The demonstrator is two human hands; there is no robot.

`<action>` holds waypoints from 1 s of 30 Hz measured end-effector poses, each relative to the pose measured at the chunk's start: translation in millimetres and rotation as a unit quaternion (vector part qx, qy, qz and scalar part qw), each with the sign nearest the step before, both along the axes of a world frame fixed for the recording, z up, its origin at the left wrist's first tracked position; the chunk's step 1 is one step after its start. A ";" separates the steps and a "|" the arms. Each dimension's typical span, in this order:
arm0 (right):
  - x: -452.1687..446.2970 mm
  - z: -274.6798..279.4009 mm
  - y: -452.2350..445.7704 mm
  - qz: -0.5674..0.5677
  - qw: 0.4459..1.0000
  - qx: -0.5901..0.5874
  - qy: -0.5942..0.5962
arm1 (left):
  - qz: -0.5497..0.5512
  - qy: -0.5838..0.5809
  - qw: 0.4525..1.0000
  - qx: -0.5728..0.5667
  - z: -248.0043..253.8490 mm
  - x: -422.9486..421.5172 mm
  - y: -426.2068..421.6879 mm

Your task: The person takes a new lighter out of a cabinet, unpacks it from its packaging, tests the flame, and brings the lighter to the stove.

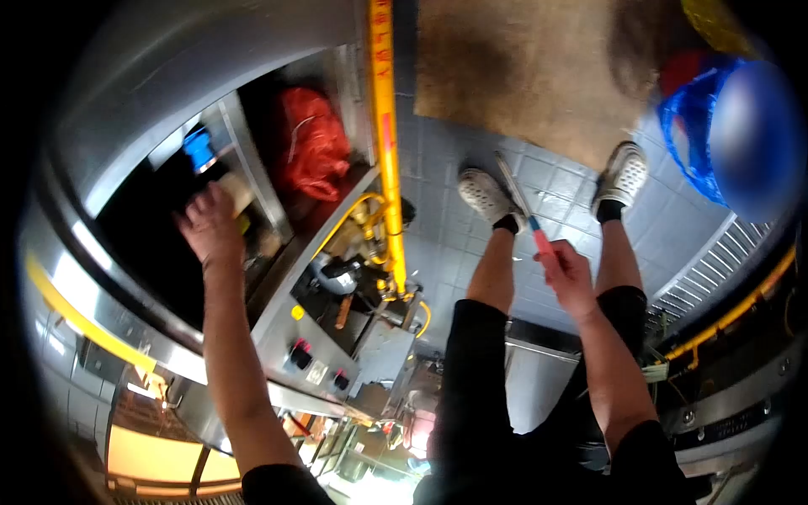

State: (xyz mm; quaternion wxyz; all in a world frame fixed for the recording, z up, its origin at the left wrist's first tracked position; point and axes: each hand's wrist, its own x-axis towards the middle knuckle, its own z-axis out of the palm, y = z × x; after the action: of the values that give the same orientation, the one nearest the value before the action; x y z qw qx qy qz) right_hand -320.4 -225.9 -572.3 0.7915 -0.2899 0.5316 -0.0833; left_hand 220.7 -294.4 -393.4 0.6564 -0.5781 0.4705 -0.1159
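Observation:
My left hand (212, 225) reaches into the dark opening of a metal cabinet (181, 63), its fingers spread and slightly blurred. Just beyond my fingertips sits a small blue object (199, 150) with a shiny lower edge; its kind is unclear. A pale item beside the fingers is partly hidden by the hand. My right hand (566, 273) is closed round the red handle of a long thin metal tool (518, 192), held over the floor between my feet with its tip pointing away from me. A red plastic bag (316, 143) lies in the compartment right of my left hand.
An upright yellow pipe (385, 160) with red lettering runs beside the cabinet, with valves and hoses (370, 227) near its base. Brown cardboard (539, 67) covers part of the grey tiled floor (551, 189). At right are a blue plastic bag (697, 135) and a floor grate (703, 265).

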 end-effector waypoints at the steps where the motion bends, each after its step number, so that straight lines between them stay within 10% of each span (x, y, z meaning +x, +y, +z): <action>1: 1.9 2.5 -1.4 -0.024 0.999 0.026 0.014 | -0.005 0.001 1.000 -0.002 1.0 -1.9 -1.2; 10: 1.8 7.1 -7.9 -0.064 0.997 0.046 -0.021 | -0.075 0.055 0.995 -0.021 19.5 -53.0 -9.2; 17: -27.7 49.7 -44.6 -0.068 0.997 -0.023 -0.033 | 0.056 0.430 0.897 -0.091 69.3 -190.5 63.7; 30: -68.9 370.0 -150.9 -0.159 0.949 -0.233 -0.138 | 0.253 0.568 0.773 -0.130 233.1 -310.7 222.9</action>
State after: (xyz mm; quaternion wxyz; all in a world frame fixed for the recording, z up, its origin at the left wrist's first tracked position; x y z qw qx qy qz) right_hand -389.3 -376.8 -202.3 0.7439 -0.3641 0.4219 -0.3689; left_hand -90.0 -71.5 -160.2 0.1939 -0.7170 0.5748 0.3433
